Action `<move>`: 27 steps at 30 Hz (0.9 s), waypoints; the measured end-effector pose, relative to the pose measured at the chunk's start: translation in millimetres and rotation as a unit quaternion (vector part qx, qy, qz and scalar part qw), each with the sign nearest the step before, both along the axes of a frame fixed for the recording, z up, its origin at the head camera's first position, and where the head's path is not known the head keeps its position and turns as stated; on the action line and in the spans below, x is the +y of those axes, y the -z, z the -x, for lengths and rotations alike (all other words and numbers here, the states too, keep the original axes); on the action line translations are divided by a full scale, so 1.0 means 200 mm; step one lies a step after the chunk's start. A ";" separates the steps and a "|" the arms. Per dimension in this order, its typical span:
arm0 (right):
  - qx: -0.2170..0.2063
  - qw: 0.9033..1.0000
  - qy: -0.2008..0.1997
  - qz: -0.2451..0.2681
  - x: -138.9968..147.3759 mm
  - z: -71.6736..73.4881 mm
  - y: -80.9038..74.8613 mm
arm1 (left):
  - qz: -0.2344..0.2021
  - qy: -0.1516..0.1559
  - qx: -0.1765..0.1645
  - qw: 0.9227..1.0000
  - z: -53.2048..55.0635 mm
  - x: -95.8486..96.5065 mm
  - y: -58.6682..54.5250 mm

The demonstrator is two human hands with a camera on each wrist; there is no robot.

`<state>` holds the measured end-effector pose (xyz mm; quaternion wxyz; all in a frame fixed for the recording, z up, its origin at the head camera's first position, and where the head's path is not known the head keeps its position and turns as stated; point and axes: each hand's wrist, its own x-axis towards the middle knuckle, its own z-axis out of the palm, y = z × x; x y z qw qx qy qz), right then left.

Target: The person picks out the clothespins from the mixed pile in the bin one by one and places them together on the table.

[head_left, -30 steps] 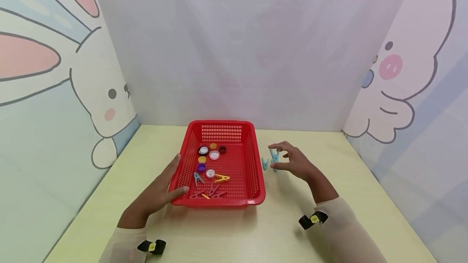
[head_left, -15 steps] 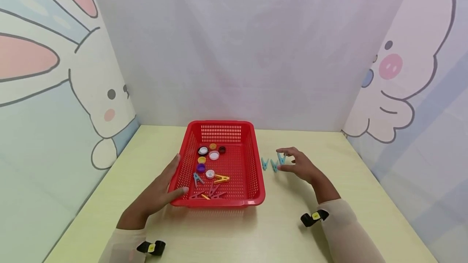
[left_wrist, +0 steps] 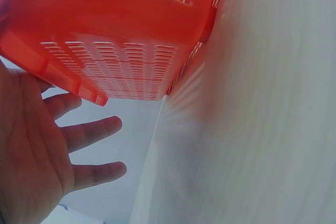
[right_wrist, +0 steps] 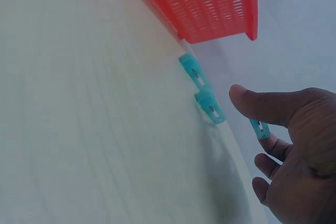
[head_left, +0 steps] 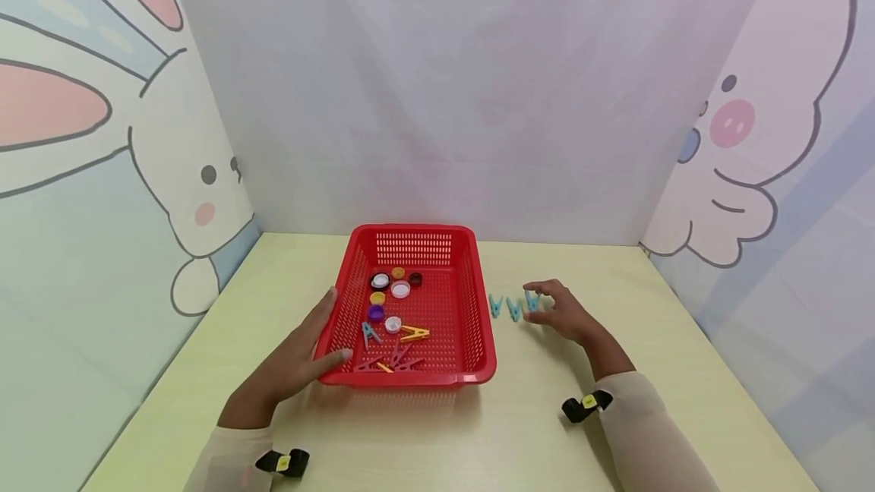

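1. Three blue clothespins (head_left: pixel 513 310) sit right of the red basket (head_left: pixel 424 380), the right hand (head_left: pixel 566 315) pinching the outermost clothespin (head_left: pixel 532 302).
2. Left hand (head_left: pixel 295 361), fingers straight, touches the basket's left side.
3. Clothespins are likely light, stiff; best held end to end.

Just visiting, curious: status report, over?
Right hand pinches turquoise clothespin. Left hand touches red perforated basket. Possibly in the way: two more clothespins between right hand and basket.
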<state>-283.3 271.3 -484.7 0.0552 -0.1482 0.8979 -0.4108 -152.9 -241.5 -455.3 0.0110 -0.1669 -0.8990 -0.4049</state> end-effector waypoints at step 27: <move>0.016 0.999 -0.003 -0.051 0.01 0.02 0.10 | -0.011 -0.001 -0.013 1.000 -0.01 0.01 -0.02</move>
